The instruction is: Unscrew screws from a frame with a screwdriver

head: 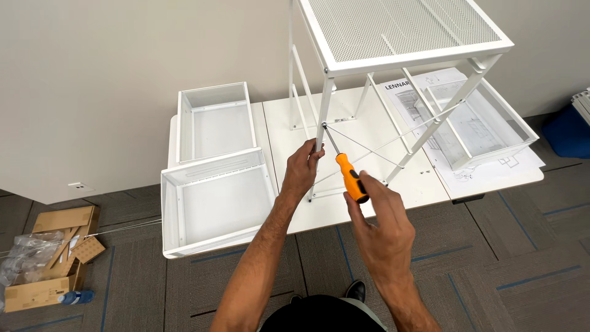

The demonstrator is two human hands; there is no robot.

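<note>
A white metal frame with a mesh top stands on a white table. My left hand grips the frame's near left leg just below a joint where thin cross wires meet it. My right hand holds an orange-handled screwdriver, its tip set against that joint on the leg.
Two white mesh drawers lie open side up on the table's left part. A third drawer sits on unfolded instruction sheets at the right. A cardboard box with plastic bags and a bottle lies on the carpet at lower left. A blue bin stands far right.
</note>
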